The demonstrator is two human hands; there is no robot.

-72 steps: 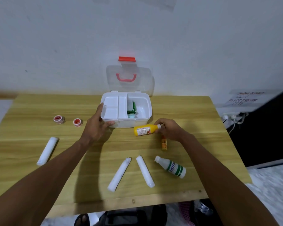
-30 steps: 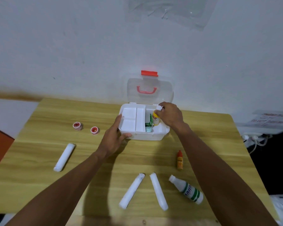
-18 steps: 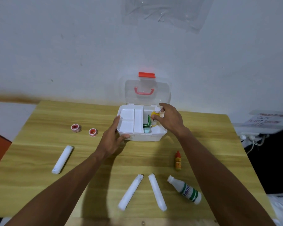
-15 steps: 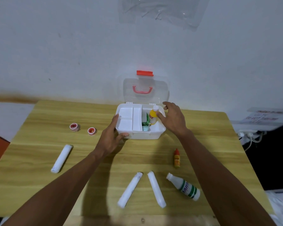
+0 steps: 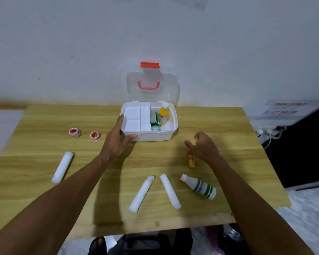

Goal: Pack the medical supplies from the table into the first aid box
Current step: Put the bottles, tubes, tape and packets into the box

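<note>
The white first aid box [image 5: 156, 135] stands open at the table's far middle, its clear lid [image 5: 152, 88] upright against the wall. A yellow bottle [image 5: 164, 113] lies in its right compartment beside a green packet [image 5: 156, 120]. My left hand [image 5: 118, 139] grips the box's front left corner. My right hand [image 5: 203, 146] hovers open, holding nothing, just above a small orange bottle [image 5: 191, 160]. Nearer lie a white bottle with green stripes [image 5: 201, 186], two white gauze rolls [image 5: 141, 193] [image 5: 170, 191], and a third roll [image 5: 62, 166] at left. Two red-cored tape rolls [image 5: 74, 132] [image 5: 95, 135] sit left of the box.
The wooden table [image 5: 44, 126] ends at a front edge close to me. A white wall stands right behind the box. At the right, beyond the table, is a power strip with cables [image 5: 269, 130]. Dark bags [image 5: 145, 243] lie on the floor under the front edge.
My right hand carried the yellow bottle into the box, let go of it, and drew back toward me over the small orange bottle. My left hand stayed on the box.
</note>
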